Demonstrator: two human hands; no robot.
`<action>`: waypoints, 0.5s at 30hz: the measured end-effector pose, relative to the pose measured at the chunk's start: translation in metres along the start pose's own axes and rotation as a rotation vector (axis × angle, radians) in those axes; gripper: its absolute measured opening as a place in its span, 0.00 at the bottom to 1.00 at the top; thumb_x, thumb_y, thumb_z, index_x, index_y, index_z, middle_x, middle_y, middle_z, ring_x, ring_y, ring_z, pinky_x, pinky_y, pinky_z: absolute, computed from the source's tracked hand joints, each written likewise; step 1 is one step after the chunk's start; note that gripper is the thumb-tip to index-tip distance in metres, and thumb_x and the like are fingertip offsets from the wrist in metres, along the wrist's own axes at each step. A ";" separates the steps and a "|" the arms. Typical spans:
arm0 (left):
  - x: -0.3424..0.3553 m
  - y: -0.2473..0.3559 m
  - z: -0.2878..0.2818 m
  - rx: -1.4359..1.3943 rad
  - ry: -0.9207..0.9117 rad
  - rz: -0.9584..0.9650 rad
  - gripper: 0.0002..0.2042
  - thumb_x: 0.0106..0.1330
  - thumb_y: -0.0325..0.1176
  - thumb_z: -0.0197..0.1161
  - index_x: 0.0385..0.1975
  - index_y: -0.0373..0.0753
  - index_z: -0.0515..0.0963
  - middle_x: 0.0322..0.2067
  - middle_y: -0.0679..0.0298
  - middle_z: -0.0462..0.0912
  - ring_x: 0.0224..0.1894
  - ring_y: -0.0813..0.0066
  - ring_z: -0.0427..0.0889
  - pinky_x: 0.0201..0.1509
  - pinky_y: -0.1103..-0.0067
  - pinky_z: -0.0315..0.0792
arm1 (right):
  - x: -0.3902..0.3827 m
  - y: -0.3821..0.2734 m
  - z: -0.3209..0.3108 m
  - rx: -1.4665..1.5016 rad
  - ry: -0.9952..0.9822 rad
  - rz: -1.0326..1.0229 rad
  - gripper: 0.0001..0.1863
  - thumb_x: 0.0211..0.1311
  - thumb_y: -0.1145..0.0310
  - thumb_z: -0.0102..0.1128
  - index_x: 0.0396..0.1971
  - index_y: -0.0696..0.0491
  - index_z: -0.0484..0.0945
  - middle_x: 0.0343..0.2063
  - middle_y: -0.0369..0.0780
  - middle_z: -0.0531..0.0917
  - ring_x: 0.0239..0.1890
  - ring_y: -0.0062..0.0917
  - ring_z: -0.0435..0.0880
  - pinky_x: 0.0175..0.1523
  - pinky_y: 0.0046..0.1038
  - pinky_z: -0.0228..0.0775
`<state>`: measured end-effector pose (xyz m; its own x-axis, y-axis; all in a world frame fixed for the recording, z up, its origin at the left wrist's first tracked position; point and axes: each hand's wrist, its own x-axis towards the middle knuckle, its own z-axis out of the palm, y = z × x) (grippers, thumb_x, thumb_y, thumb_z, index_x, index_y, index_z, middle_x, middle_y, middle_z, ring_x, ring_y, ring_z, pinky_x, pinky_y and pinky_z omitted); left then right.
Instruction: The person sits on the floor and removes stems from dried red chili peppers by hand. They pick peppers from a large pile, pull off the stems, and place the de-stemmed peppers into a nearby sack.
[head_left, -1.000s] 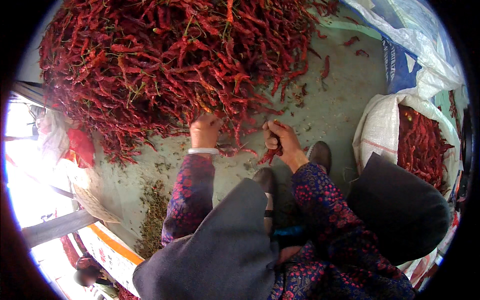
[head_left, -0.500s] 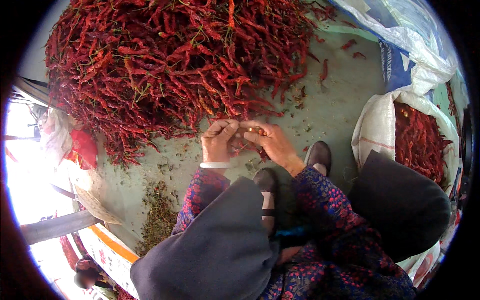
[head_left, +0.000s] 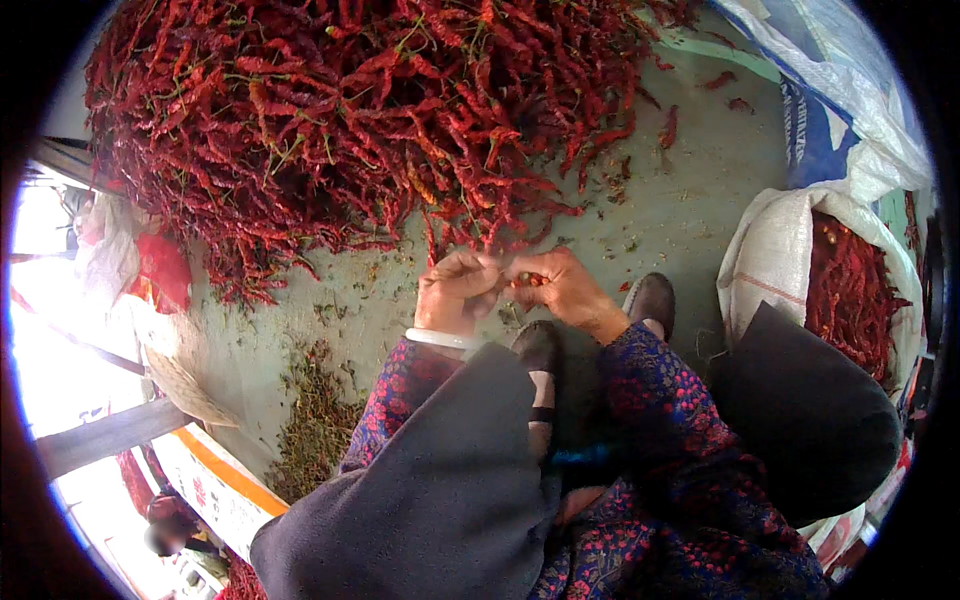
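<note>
- Left hand point(head_left: 448, 295) is drawn narrow and brought close against the right hand point(head_left: 568, 290); whether anything is pinched in it cannot be told.
- Red peppers point(head_left: 531, 281) seem to be held in the curled right hand, mid-frame, their ends just showing between the fingers.
- Such wrinkled flesh is probably best gripped lightly, near the stem end, so that it is not crushed.
- More peppers are heaped in a pile point(head_left: 340, 120) across the upper left, just beyond the hands.
- Greenish-brown scraps point(head_left: 315, 425) are strewn on the floor point(head_left: 700, 210), lower left; mixing is best avoided.
- An open white sack point(head_left: 765, 260) of peppers is seen at right, partly hidden by a dark-covered knee point(head_left: 810, 420); reach could be hampered there.
</note>
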<state>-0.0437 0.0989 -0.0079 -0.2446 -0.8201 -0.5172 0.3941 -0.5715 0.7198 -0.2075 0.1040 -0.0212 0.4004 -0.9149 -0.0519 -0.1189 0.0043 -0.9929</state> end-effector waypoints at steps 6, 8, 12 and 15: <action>-0.026 -0.011 -0.051 -0.035 -0.157 -0.050 0.02 0.55 0.26 0.55 0.26 0.36 0.71 0.17 0.60 0.70 0.13 0.80 0.63 0.12 0.86 0.55 | -0.006 -0.010 -0.002 0.475 -0.125 0.339 0.05 0.50 0.70 0.57 0.23 0.55 0.74 0.12 0.30 0.69 0.14 0.13 0.63 0.19 0.17 0.53; -0.044 0.000 -0.066 0.574 -0.129 0.020 0.05 0.54 0.28 0.57 0.25 0.34 0.70 0.18 0.61 0.69 0.16 0.80 0.67 0.18 0.87 0.60 | -0.009 0.008 -0.016 0.976 0.080 0.282 0.08 0.50 0.67 0.56 0.18 0.54 0.70 0.11 0.29 0.65 0.12 0.12 0.59 0.17 0.17 0.49; -0.077 -0.058 -0.165 1.693 -0.344 0.208 0.15 0.50 0.33 0.55 0.39 0.40 0.70 0.30 0.57 0.73 0.33 0.62 0.74 0.31 0.74 0.68 | -0.001 0.025 -0.019 1.129 0.125 0.192 0.16 0.51 0.62 0.56 0.12 0.49 0.61 0.09 0.27 0.58 0.10 0.12 0.54 0.16 0.17 0.45; -0.069 -0.028 -0.125 1.801 -0.066 0.244 0.14 0.49 0.30 0.53 0.39 0.41 0.71 0.33 0.58 0.72 0.36 0.59 0.73 0.35 0.72 0.70 | -0.003 0.027 -0.003 0.883 0.209 0.405 0.16 0.52 0.64 0.56 0.12 0.48 0.59 0.09 0.27 0.57 0.09 0.11 0.52 0.14 0.17 0.41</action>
<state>0.0727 0.1755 -0.0501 -0.3829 -0.8547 -0.3505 -0.8984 0.2562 0.3568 -0.2148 0.1052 -0.0473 0.3011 -0.8301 -0.4693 0.5418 0.5539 -0.6322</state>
